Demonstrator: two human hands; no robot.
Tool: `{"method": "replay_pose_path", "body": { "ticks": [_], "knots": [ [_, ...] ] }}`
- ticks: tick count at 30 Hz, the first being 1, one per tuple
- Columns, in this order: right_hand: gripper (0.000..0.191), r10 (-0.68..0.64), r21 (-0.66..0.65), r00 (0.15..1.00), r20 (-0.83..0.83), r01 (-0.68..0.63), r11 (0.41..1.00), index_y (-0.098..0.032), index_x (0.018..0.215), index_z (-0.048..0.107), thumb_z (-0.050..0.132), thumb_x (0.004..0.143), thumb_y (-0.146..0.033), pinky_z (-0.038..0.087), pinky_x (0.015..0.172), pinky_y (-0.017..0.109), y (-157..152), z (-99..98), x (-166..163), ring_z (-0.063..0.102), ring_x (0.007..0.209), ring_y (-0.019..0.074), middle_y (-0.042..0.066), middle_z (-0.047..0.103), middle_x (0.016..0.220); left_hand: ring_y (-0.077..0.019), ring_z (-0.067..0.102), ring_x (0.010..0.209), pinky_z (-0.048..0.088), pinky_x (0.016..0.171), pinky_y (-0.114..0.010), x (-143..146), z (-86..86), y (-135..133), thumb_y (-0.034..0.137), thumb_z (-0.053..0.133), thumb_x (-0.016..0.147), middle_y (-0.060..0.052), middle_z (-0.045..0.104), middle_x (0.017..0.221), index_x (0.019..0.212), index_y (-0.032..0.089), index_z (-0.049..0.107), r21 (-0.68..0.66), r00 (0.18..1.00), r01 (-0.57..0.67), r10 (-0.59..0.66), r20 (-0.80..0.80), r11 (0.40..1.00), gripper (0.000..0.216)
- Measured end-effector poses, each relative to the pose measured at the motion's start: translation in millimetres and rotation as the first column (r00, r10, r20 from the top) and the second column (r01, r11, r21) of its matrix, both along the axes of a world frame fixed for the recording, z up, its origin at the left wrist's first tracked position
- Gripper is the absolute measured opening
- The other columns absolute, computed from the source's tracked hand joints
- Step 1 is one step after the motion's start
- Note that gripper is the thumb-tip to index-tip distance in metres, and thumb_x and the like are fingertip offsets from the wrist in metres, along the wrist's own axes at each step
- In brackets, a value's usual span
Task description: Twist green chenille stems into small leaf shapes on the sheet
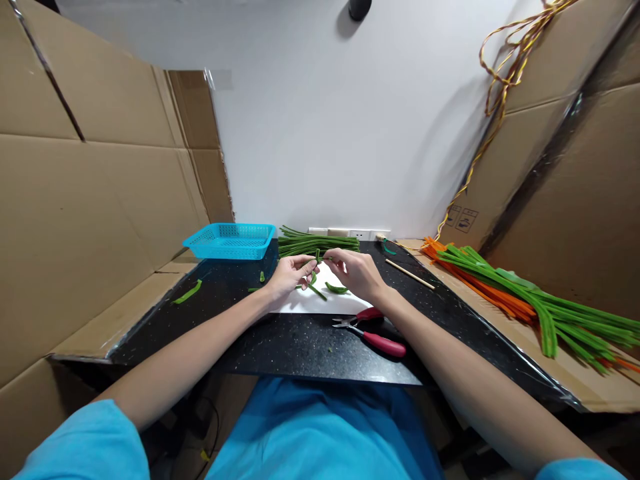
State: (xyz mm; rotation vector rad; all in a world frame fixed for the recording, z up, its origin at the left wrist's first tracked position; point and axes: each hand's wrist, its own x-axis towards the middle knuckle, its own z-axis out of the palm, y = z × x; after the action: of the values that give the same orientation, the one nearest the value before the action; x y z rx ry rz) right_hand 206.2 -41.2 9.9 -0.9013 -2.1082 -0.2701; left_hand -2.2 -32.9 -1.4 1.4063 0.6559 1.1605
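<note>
We had both hands up over the middle of the black worktop (280, 347), meeting above the white sheet (320, 303). Our left hand (289, 275) and our right hand (356, 272) pinched the same short green pipe cleaner (320, 257) between thumb and fingertips, fingers closed on it at either end. Its long axis ran nearly level, from 9 o'clock to 3 o'clock, so it spanned the gap between the two hands and neither hand was nearer than the other. A bent part of it hung down toward 6 o'clock, between the hands, though how it was twisted was too small to tell.

Cut green pieces (336, 288) lay on the sheet just below our right fingers. The red-handled cutters (373, 330) lay at 5 o'clock from the hands, near our right wrist, tips pointing to 9 o'clock. A bundle of green stems (315, 241) lay at 12 o'clock, just behind the hands, with the blue basket (230, 241) at 10 o'clock. A thin wooden stick (410, 274) lay at 2 o'clock, and the heap of green and orange stems (525, 303) rested on cardboard, well apart at 3 o'clock.
</note>
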Motion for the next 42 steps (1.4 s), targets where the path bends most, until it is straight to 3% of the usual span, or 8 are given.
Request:
{"method": "replay_pose_path", "body": {
  "ticks": [4, 7, 11, 15, 21, 30, 37, 42],
  "knots": [
    [0.017, -0.020, -0.023, 1.000, 0.020, 0.020, 1.000, -0.021, 0.106, 0.071, 0.058, 0.102, -0.030, 0.039, 0.058, 0.025, -0.9, -4.6, -2.4, 0.062, 0.055, 0.0140, 0.000, 0.074, 0.070, -0.0077, 0.052, 0.058, 0.037, 0.046, -0.021, 1.1, 1.3, -1.7, 0.057, 0.091, 0.070, -0.005, 0.067, 0.082, 0.089, 0.011, 0.073, -0.024, 1.000, -0.013, 0.013, -0.010, 1.000, 0.053],
    [0.017, -0.005, -0.022, 0.999, 0.032, 0.006, 1.000, -0.022, 0.109, 0.071, 0.059, 0.102, -0.032, 0.040, 0.058, 0.024, -2.4, -4.7, -2.7, 0.062, 0.056, 0.0136, -0.001, 0.072, 0.069, -0.0079, 0.052, 0.058, 0.037, 0.046, -0.021, 0.5, 2.6, -2.9, 0.055, 0.091, 0.070, -0.004, 0.067, 0.082, 0.090, 0.011, 0.074, -0.030, 1.000, -0.009, 0.009, -0.016, 1.000, 0.052],
    [0.018, 0.003, 0.080, 0.998, 0.055, -0.007, 0.997, -0.023, 0.115, 0.070, 0.059, 0.102, -0.029, 0.049, 0.067, 0.027, -5.6, 0.1, -2.8, 0.071, 0.084, 0.0191, 0.007, 0.076, 0.100, -0.0086, 0.052, 0.058, 0.037, 0.047, -0.021, -1.2, 4.8, -4.2, 0.055, 0.090, 0.072, -0.003, 0.065, 0.079, 0.089, 0.012, 0.074, -0.014, 0.999, -0.005, 0.005, -0.041, 1.000, 0.048],
    [0.026, 0.022, 0.138, 0.997, 0.070, -0.032, 0.990, -0.025, 0.125, 0.071, 0.062, 0.101, -0.026, 0.057, 0.076, 0.032, -5.2, 3.0, -3.1, 0.069, 0.102, 0.0231, 0.012, 0.068, 0.130, -0.0081, 0.051, 0.057, 0.036, 0.047, -0.022, -1.9, 5.9, -4.9, 0.059, 0.087, 0.074, -0.005, 0.066, 0.081, 0.083, 0.012, 0.075, 0.032, 0.996, -0.008, 0.011, -0.093, 0.999, 0.049],
    [0.028, 0.119, 0.081, 0.987, 0.108, -0.128, 0.988, -0.024, 0.122, 0.073, 0.050, 0.106, -0.022, 0.058, 0.085, 0.043, -1.9, 3.6, -1.5, 0.066, 0.098, 0.0274, 0.010, 0.075, 0.098, -0.0083, 0.051, 0.056, 0.037, 0.045, -0.022, -1.5, 3.6, -2.1, 0.060, 0.087, 0.073, -0.005, 0.067, 0.081, 0.089, 0.012, 0.075, 0.007, 0.997, -0.030, 0.031, -0.067, 1.000, 0.052],
    [0.018, 0.175, -0.079, 0.980, -0.094, -0.182, 0.980, -0.020, 0.102, 0.073, 0.055, 0.102, -0.021, 0.051, 0.068, 0.030, -2.5, -1.2, -7.9, 0.066, 0.074, 0.0179, 0.006, 0.075, 0.088, -0.0061, 0.050, 0.056, 0.034, 0.045, -0.020, -1.9, 3.6, -1.8, 0.053, 0.090, 0.071, -0.007, 0.069, 0.086, 0.087, 0.010, 0.074, -0.046, 0.998, -0.060, 0.060, 0.001, 0.997, 0.049],
    [0.012, 0.226, -0.057, 0.972, -0.070, -0.231, 0.971, -0.019, 0.102, 0.076, 0.066, 0.095, -0.020, 0.054, 0.073, 0.030, 0.1, -2.4, -5.2, 0.070, 0.077, 0.0184, 0.007, 0.076, 0.089, -0.0061, 0.048, 0.053, 0.034, 0.046, -0.021, -1.8, 5.1, -3.4, 0.055, 0.087, 0.073, -0.005, 0.067, 0.081, 0.080, 0.011, 0.073, -0.021, 0.994, -0.104, 0.103, -0.049, 0.994, 0.046],
    [0.020, 0.223, -0.081, 0.975, -0.007, -0.223, 0.971, -0.020, 0.107, 0.077, 0.066, 0.092, -0.013, 0.055, 0.075, 0.030, 0.1, -1.1, -1.9, 0.071, 0.081, 0.0191, 0.007, 0.077, 0.093, -0.0073, 0.048, 0.052, 0.034, 0.045, -0.022, -4.0, 5.8, -2.6, 0.055, 0.084, 0.075, -0.003, 0.064, 0.074, 0.077, 0.012, 0.072, 0.052, 0.987, -0.104, 0.110, -0.119, 0.993, 0.045]
  ]
}}
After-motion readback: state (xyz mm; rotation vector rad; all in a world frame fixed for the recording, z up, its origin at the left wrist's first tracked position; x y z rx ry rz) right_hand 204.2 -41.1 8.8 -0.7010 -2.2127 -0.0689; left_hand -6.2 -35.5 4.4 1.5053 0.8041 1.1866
